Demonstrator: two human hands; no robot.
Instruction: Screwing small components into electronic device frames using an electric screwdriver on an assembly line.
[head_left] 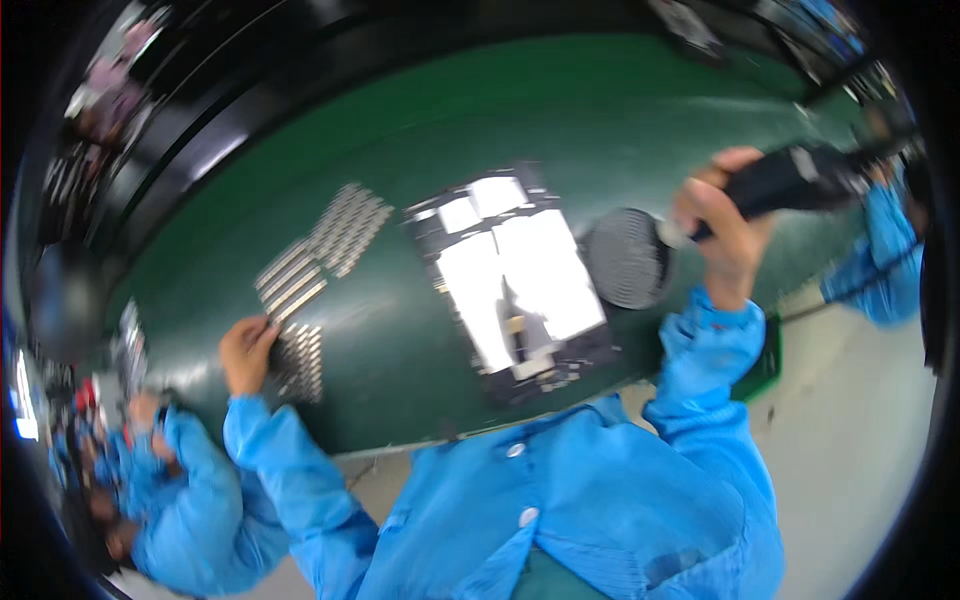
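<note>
My right hand (728, 225) is wrapped round a black electric screwdriver (800, 180), raised over the right side of the table. The tool's tip points left, toward a round, dark, ridged dish (628, 258). At the left, my left hand (248, 350) has its thumb and fingers drawn together at the edge of a group of small metal parts (300, 362); whatever is between the fingertips is too blurred to name. Just beyond those fingers lie pale strips (290, 280) in rows. In the middle, a black mat (430, 235) carries white rectangular sheets (545, 275).
More small parts (348, 228) lie in rows farther back on the green table (400, 140). Tiny loose pieces (560, 378) are scattered on the mat's near end. A co-worker in blue (200, 510) sits at the left, and another blue sleeve (885, 250) shows at the right.
</note>
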